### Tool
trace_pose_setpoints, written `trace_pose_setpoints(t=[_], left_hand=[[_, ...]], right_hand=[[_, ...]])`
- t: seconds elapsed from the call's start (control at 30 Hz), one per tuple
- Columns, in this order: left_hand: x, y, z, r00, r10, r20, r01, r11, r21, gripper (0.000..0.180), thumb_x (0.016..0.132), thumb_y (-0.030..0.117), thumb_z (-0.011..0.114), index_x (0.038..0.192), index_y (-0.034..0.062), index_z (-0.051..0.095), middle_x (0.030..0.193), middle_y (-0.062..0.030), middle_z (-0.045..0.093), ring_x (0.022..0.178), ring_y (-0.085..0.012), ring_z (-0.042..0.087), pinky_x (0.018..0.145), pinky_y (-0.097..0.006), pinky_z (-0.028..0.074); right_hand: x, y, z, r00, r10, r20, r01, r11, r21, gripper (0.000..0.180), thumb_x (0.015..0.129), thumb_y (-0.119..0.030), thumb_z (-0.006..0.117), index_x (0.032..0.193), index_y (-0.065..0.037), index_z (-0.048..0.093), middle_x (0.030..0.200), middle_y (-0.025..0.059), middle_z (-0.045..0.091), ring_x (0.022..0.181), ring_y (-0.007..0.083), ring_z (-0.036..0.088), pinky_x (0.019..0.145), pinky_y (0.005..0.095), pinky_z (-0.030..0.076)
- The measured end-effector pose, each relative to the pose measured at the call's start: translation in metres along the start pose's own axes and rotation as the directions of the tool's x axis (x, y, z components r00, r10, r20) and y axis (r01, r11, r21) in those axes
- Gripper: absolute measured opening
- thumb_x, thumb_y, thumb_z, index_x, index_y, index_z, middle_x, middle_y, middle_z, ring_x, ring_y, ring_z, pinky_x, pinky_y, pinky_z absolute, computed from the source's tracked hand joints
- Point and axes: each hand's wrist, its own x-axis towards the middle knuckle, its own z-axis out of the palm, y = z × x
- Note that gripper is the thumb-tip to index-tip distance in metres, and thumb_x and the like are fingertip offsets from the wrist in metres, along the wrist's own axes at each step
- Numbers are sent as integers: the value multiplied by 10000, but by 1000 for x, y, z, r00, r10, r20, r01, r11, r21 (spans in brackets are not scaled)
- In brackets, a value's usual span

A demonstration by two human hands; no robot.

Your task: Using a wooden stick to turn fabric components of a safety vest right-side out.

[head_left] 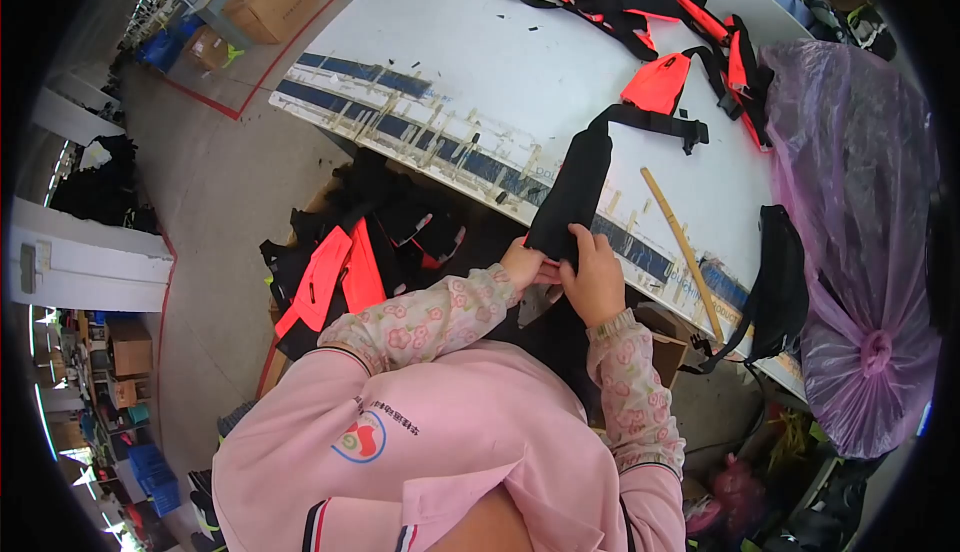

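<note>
Both hands, the left hand [522, 264] and right hand [592, 280], pinch the near end of a black fabric piece [575, 192] lying over the desk [480, 62] edge. Judging by this, keeping that end flat and taut against the edge should help.

The person wore a pale pink apron or smock [450, 442] over the chest, plain in colour, with a small round badge [360, 437] on its left side in red, white and blue, and a short line of dark printed characters beside it. Near the lower hem ran a dark trim with red and white stripes [320, 527]. Over both forearms were loose sleeve covers [425, 317] in a lighter pink, printed with small pink flowers, each gathered at the wrist and ending in a dark elastic band at the upper arm. Both hands, the left hand [525, 262] and the right hand [595, 277], were bare, without gloves.
</note>
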Motion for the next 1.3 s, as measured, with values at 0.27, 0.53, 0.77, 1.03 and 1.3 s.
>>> trace_pose_setpoints(t=[0.27, 0.53, 0.77, 1.03, 1.3], left_hand=[[-3, -3, -2, 970, -127, 205, 149, 984, -93, 348, 916, 308, 445, 1090, 29, 563, 947, -150, 645, 793, -267, 654, 770, -408, 548], [-11, 26, -4, 897, -220, 384, 281, 953, -110, 525, 897, 481, 401, 1122, 32, 557, 1009, -165, 632, 868, -313, 639, 835, -475, 506], [0, -11, -4, 946, -69, 315, 112, 986, -120, 358, 907, 313, 469, 1118, 37, 559, 1002, -148, 632, 880, -272, 643, 809, -428, 527], [7, -16, 8, 950, -140, 281, 175, 979, -102, 267, 925, 242, 458, 1083, 55, 565, 960, -125, 632, 852, -251, 653, 804, -409, 541], [1, -9, 15, 972, -140, 190, 155, 986, -68, 287, 961, 219, 396, 1132, 35, 536, 988, -136, 628, 857, -258, 657, 793, -400, 550]], right_hand=[[0, 23, 9, 998, 58, 3, -58, 993, 105, 458, 663, 95, 600, 1074, -85, 508, 940, 175, 541, 887, 389, 560, 748, 422, 474], [4, 27, 7, 999, 17, 38, -19, 999, 39, 441, 666, 89, 630, 1052, -90, 515, 926, 170, 550, 867, 389, 560, 725, 428, 469], [4, 27, 10, 1000, 28, 2, -28, 998, 61, 419, 656, 79, 625, 1031, -82, 530, 921, 172, 554, 861, 391, 558, 717, 431, 468], [4, 29, 10, 1000, 19, 9, -19, 998, 67, 457, 618, 122, 563, 1026, -82, 528, 913, 177, 542, 853, 402, 549, 723, 436, 468], [21, 36, -42, 932, -45, 359, -35, 976, 214, 485, 793, -142, 661, 1243, -81, 491, 1097, 199, 552, 1057, 354, 542, 876, 391, 448]])
